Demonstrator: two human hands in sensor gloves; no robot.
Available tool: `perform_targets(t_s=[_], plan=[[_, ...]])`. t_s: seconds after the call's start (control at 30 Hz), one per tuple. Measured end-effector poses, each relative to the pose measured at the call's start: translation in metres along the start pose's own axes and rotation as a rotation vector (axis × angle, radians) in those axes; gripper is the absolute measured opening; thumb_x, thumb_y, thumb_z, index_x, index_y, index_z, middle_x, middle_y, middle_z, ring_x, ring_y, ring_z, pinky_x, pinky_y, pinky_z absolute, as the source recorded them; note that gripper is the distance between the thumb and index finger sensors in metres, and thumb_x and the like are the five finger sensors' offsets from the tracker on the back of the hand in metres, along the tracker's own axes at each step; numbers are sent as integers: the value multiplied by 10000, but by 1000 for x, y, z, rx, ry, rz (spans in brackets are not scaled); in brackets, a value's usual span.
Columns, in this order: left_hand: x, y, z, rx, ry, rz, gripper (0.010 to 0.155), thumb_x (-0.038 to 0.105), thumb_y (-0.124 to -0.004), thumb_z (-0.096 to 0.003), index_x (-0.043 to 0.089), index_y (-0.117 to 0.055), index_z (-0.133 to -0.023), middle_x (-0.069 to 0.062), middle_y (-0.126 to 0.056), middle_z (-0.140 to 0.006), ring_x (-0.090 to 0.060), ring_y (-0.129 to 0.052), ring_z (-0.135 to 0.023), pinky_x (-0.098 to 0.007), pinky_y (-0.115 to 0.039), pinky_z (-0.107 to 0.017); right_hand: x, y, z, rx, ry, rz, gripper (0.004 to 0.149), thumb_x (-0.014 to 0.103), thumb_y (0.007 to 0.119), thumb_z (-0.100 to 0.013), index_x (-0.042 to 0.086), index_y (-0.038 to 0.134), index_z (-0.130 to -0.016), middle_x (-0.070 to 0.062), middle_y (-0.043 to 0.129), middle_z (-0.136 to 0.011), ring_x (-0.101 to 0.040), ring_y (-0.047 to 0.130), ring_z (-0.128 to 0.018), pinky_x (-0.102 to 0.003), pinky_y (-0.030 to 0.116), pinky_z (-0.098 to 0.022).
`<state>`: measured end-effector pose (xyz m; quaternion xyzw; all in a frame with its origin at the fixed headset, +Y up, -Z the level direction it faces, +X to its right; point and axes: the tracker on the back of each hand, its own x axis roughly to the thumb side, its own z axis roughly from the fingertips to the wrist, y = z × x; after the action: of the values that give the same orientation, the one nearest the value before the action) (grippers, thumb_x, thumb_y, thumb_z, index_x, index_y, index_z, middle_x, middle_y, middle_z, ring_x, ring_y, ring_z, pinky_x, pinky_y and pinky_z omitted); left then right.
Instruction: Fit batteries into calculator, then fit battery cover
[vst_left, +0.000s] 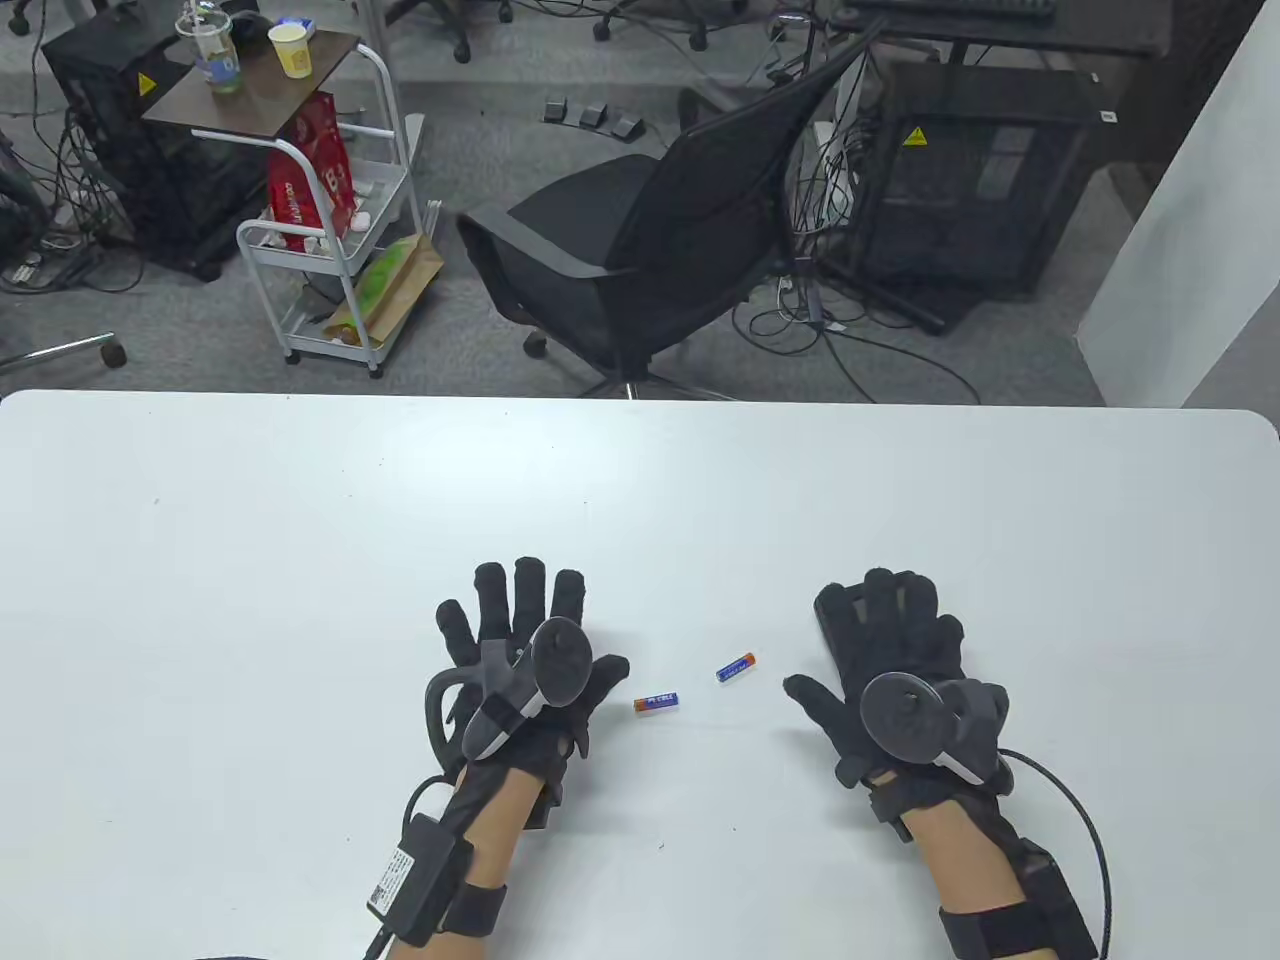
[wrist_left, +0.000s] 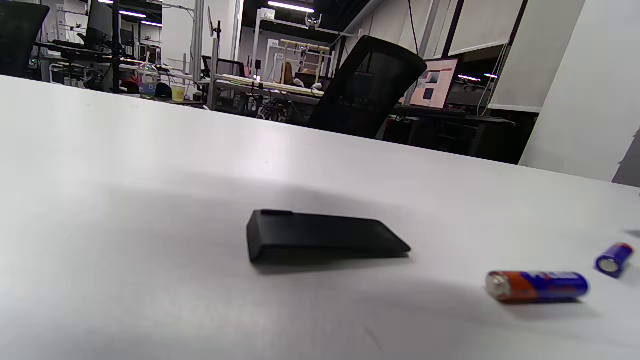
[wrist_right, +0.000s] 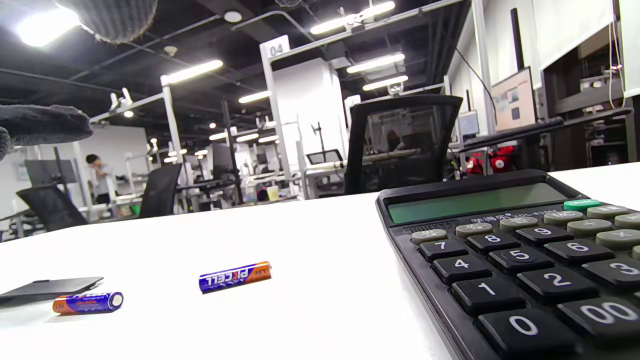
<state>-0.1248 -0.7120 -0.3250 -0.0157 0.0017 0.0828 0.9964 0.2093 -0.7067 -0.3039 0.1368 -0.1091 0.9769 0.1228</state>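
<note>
Two blue-and-orange batteries lie on the white table between my hands, one nearer my left hand, one nearer my right. My left hand is spread open over the black battery cover, which lies flat and free in the left wrist view. My right hand is spread open over the black calculator, which lies keys up. In the table view both hands hide these things. The right wrist view also shows both batteries and the cover.
A black office chair stands beyond the table's far edge, with a white cart to its left. The table holds only the calculator, the cover and the batteries.
</note>
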Motion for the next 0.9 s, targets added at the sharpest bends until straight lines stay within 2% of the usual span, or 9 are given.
perform_targets(t_s=[0.6, 0.73, 0.9], plan=[[0, 0, 0, 6, -8, 30, 913, 766, -531, -331, 400, -154, -1078, 28, -18, -1165, -360, 44, -1094, -719, 9, -694, -13, 3, -1, 2, 59, 19, 865, 669, 658, -476, 231, 254, -1104, -238, 116, -1141, -607, 80, -981, -821, 238, -618], [0, 0, 0, 3, -6, 32, 915, 767, -530, -331, 399, -153, -1078, 27, -15, -1164, -360, 44, -1094, -720, -9, -694, -24, 13, -3, 64, 130, 35, 896, 666, 677, -475, 200, 233, -1099, -281, 134, -1126, -622, 138, -983, -820, 272, -618], [0, 0, 0, 4, -10, 44, 915, 768, -529, -331, 398, -153, -1078, 25, -18, -1164, -361, 42, -1094, -721, -10, -694, -38, 32, -6, 202, 234, 59, 933, 664, 692, -475, 156, 211, -1091, -333, 155, -1105, -658, 203, -965, -820, 308, -614]])
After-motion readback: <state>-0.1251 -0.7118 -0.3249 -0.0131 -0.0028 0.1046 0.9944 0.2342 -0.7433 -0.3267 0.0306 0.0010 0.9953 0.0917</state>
